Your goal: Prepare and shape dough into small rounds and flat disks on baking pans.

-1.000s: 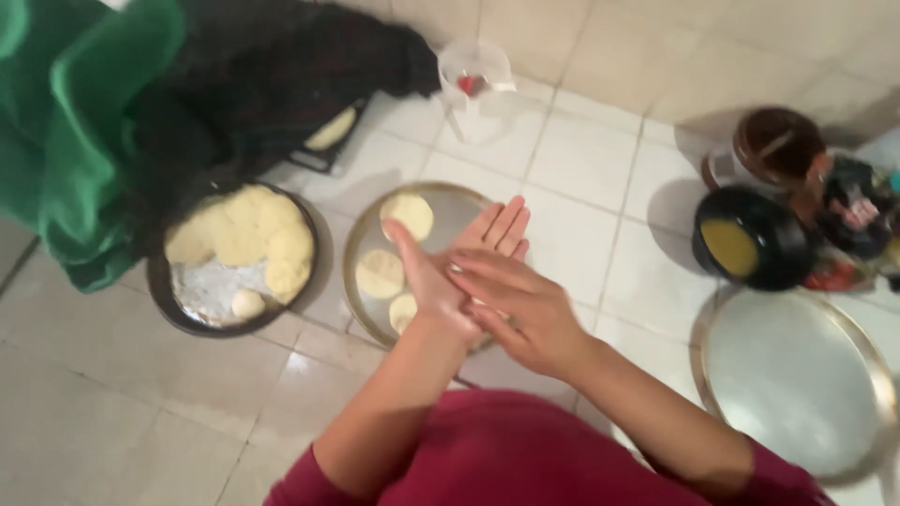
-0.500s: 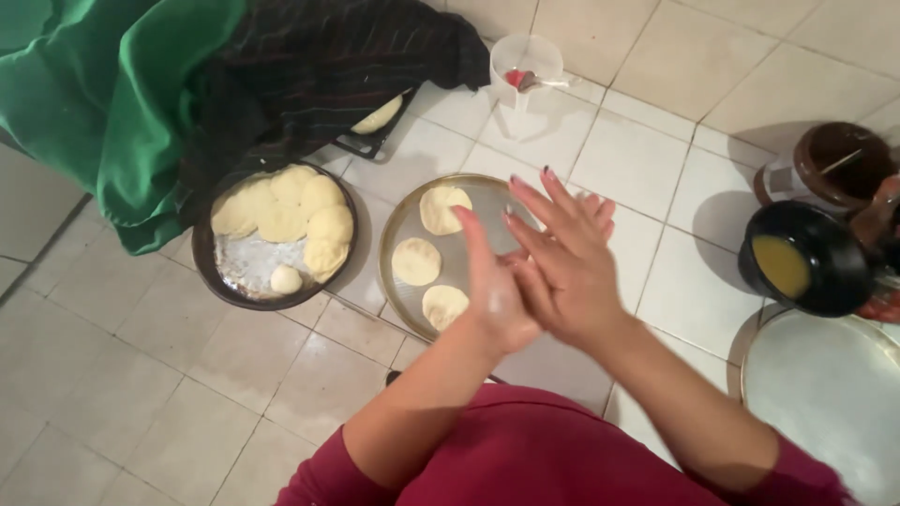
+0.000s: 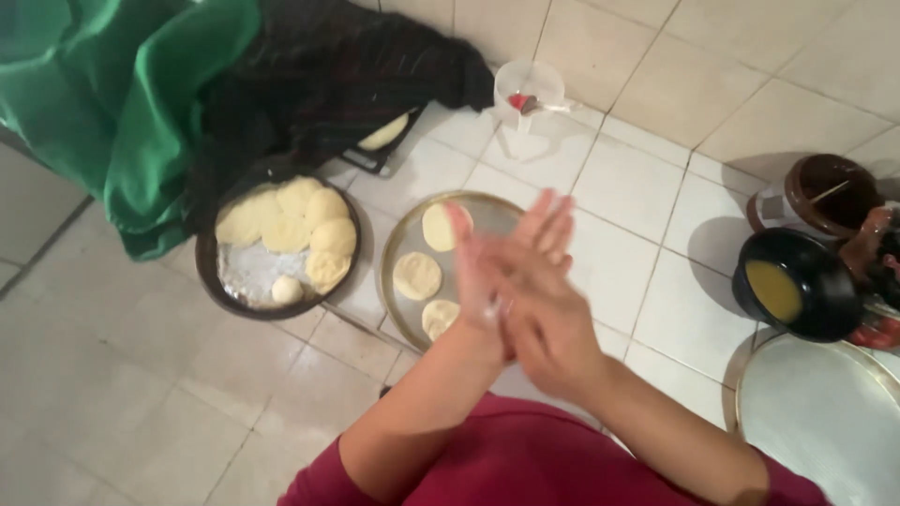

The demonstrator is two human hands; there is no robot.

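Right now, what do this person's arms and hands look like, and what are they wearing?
Both forearms are bare. Dark red fabric, probably short sleeves or the top itself, covers the upper arms and body at the bottom of the view. The left hand and right hand wear no gloves. Motion blur hides any rings or nail details.

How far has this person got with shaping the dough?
Done: three flattened discs lie on the round metal tray. In hand: the left hand and right hand are pressed palm to palm above that tray; motion blur hides whether dough sits between them. Left: a heap of dough pieces and one small ball wait in the dark pan.
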